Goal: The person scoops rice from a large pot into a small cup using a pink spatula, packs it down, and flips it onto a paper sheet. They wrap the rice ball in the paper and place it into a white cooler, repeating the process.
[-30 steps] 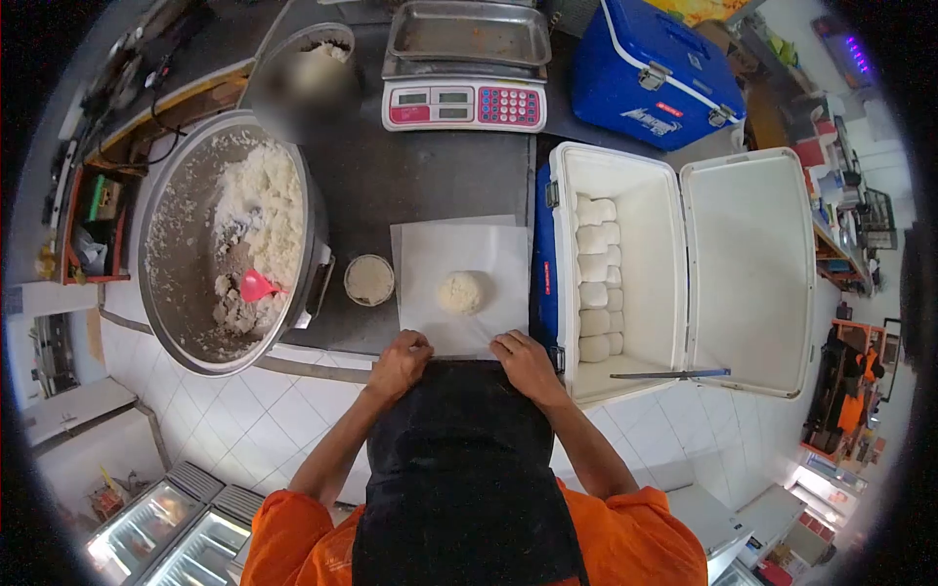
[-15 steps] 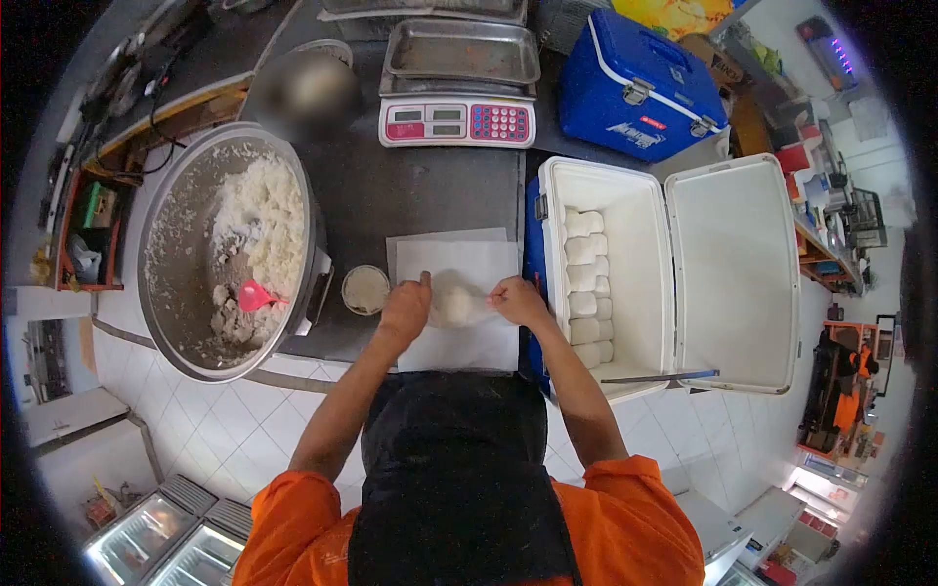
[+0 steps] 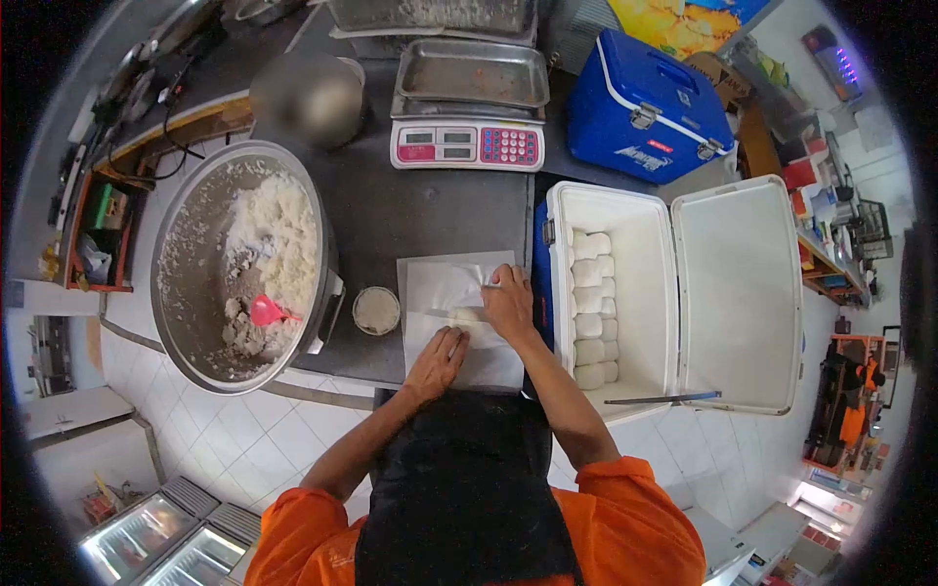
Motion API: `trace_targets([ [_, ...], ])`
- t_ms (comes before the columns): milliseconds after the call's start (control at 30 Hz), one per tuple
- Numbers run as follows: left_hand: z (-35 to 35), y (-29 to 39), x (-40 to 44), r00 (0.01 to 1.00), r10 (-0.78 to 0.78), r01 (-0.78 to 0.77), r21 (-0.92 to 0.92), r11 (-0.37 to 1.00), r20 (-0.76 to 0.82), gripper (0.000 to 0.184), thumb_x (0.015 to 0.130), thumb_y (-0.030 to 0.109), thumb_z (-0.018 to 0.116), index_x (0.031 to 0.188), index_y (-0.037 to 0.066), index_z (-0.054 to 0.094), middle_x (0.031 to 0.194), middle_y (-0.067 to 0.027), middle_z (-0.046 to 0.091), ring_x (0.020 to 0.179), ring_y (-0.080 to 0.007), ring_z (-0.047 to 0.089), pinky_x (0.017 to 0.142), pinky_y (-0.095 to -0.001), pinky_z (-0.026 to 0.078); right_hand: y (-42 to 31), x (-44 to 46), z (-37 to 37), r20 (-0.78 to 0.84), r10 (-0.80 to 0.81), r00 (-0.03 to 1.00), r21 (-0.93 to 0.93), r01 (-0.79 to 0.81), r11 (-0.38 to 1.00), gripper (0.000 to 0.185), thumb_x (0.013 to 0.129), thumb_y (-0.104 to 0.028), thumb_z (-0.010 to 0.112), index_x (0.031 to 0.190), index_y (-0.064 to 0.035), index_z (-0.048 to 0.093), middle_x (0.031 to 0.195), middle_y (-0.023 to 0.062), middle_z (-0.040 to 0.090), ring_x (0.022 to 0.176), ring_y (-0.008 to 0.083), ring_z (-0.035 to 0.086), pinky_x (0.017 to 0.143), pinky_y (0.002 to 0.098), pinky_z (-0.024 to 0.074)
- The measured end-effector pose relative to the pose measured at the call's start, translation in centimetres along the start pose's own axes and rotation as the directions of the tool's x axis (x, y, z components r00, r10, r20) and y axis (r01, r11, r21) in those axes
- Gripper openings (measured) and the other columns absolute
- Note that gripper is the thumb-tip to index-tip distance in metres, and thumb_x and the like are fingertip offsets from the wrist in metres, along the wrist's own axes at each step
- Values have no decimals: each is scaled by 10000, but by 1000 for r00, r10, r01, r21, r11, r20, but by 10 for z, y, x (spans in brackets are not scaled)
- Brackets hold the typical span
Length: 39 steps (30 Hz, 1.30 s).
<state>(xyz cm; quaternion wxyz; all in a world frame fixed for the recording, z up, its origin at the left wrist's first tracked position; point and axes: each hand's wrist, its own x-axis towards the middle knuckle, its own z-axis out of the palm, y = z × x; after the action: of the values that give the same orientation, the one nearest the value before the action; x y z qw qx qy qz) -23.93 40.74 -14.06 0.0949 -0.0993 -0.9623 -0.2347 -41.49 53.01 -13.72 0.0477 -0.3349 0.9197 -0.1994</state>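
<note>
A stack of thin white paper sheets (image 3: 426, 278) lies on the dark counter in front of me. On it rests a small pale lump of rice (image 3: 467, 315), partly covered by a sheet and by my hands. My left hand (image 3: 440, 361) lies with its fingers stretched over the paper at the lump's near side. Above and right of the lump, my right hand (image 3: 510, 303) has curled fingers pinching a sheet. Just left of the paper sits a small round cup (image 3: 376, 311) with white contents.
At left stands a large metal bowl (image 3: 174, 322) of rice with a pink scoop (image 3: 266, 311). An open cooler (image 3: 640, 293) holding several white packets (image 3: 589, 303) is at right. Behind are a scale (image 3: 467, 146), a metal tray (image 3: 474, 73) and a blue cooler (image 3: 650, 107).
My left hand has moved nearer me and opened from a closed grip onto the paper. My right hand has shifted up over the sheet. The camera view has tilted slightly.
</note>
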Motion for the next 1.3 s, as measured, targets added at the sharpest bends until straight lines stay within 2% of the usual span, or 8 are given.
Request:
trace_targets([
  [333,3,5,6,999,-31,31,3,1000,12,503,815,46,542,1282,-129,483,1264,-250,496,1212,-402,486,1063,-431,426,23,50,-19,297,-175,939,448,25,894,225,699,-186,790,873,-82,693,905,113,628,928,322,629,858,413,485],
  [467,5,4,6,998,-39,40,23,999,-59,494,805,80,576,1249,-122,498,1248,-243,496,1190,-402,491,1056,-430,429,2,53,-40,440,-209,874,312,69,947,177,779,-191,743,890,-69,679,903,139,635,927,334,622,832,426,498],
  [700,3,5,5,990,-76,77,0,997,119,373,791,94,601,1116,-87,574,1097,-191,561,1075,-349,523,952,-408,471,-39,-66,-37,204,-406,891,-36,421,906,213,828,-73,578,1007,9,660,926,129,571,936,302,592,783,388,528],
  [900,-20,11,5,997,-31,36,-72,997,73,344,783,95,621,1089,-60,600,1076,-177,572,1042,-336,532,930,-408,470,-37,-98,-8,55,-302,952,-24,304,952,301,810,-65,592,1090,31,646,961,120,557,966,289,569,806,386,528],
  [967,-44,24,9,981,13,-9,23,1000,-194,367,777,89,648,1108,-58,584,1128,-192,555,1082,-345,530,940,-417,472,-34,-104,2,18,-258,966,26,257,966,282,813,-64,592,1073,31,648,989,129,554,978,294,566,817,387,525],
  [1100,-38,3,19,992,85,-84,8,996,-90,431,776,90,680,1156,-62,545,1199,-216,525,1127,-374,522,952,-436,475,-20,-112,41,58,-111,992,88,105,991,250,827,-57,605,1061,30,624,1089,158,544,1032,332,555,868,406,511],
  [1167,6,-32,5,983,27,-11,-88,996,184,464,787,92,688,1186,-65,511,1227,-232,507,1136,-417,512,967,-456,467,-30,-110,18,21,-111,994,147,106,983,258,827,-55,615,1072,28,607,1117,168,538,1053,346,549,890,416,503],
  [1300,-3,-35,-12,1000,-23,20,-183,983,-17,441,807,86,670,1178,-74,494,1214,-238,506,1114,-437,513,980,-463,455,-24,-114,11,-123,-48,991,319,85,944,314,825,-56,641,1120,16,562,1140,188,539,1094,365,539,941,445,482],
])
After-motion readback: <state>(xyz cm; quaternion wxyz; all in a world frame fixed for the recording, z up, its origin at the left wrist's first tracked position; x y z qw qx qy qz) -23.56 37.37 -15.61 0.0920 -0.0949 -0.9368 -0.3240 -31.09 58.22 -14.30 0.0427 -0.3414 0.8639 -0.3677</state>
